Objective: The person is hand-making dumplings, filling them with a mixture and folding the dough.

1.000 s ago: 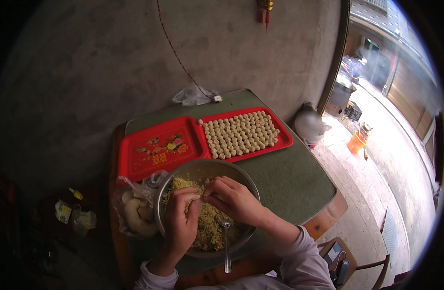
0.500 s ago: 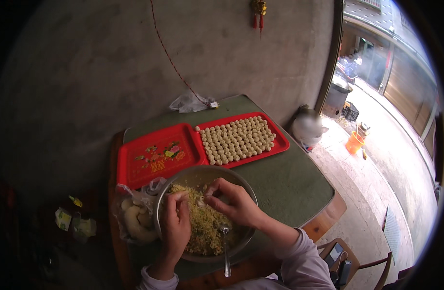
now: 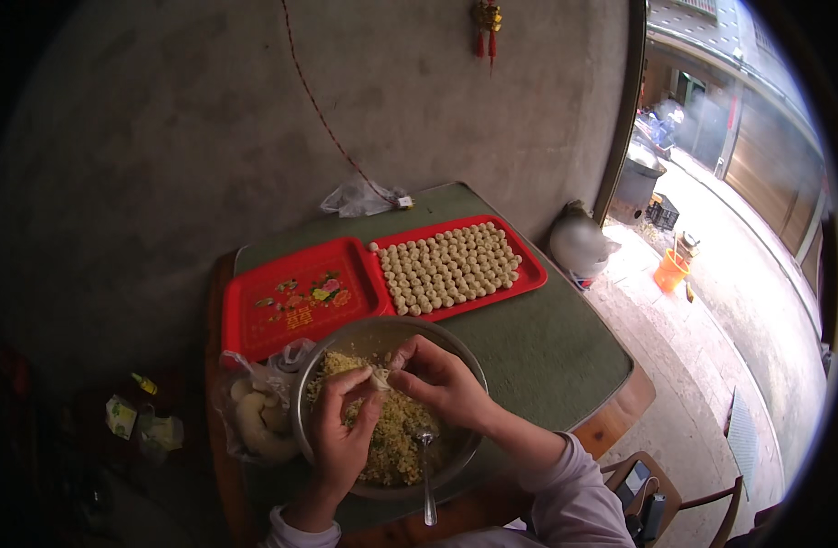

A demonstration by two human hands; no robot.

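Observation:
My left hand [image 3: 341, 429] and my right hand [image 3: 440, 381] meet over a metal bowl [image 3: 455, 342] of yellowish minced filling [image 3: 396, 438]. Together their fingertips pinch a small pale dough wrapper [image 3: 379, 376] held above the filling. A metal spoon [image 3: 426, 475] rests in the bowl with its handle pointing toward me. Beyond the bowl lie two red trays: the right tray [image 3: 528, 274] carries rows of several small pale dumpling balls [image 3: 451, 268], the left tray [image 3: 296, 297] has only a printed flower picture.
A plastic bag with pale dough pieces [image 3: 255, 411] sits left of the bowl. The table has a green cover [image 3: 547, 338] and stands against a grey wall. A crumpled plastic bag [image 3: 355, 196] lies at the far edge. An open doorway and street are at right.
Both hands stayed over the bowl, working the wrapper between the fingertips; the hands drew slightly closer together. The view shifted a little.

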